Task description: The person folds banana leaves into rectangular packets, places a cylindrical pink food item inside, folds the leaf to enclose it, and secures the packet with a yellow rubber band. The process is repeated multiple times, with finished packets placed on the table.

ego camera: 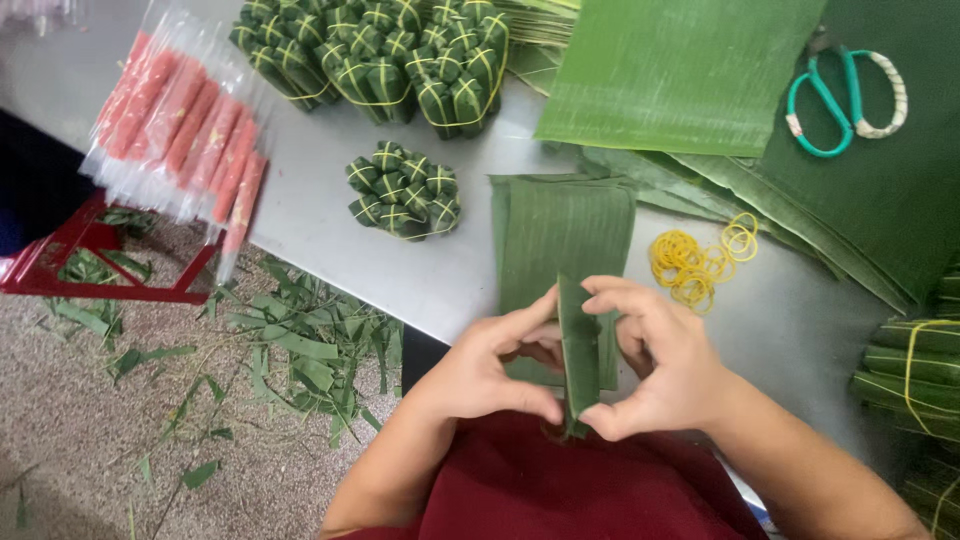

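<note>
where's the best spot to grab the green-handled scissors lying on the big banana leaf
Take the green-handled scissors by the two loop handles, coming from above. They lie flat on the large banana leaf, loops spread and uncovered, with bare leaf all around them.

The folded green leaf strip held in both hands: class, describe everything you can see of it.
The folded leaf strip is a narrow, dark green piece of banana-like leaf, creased lengthwise and standing roughly upright. The left hand and right hand pinch it from either side near its lower end, above the red clothing, in front of a stack of cut leaf pieces.
</note>
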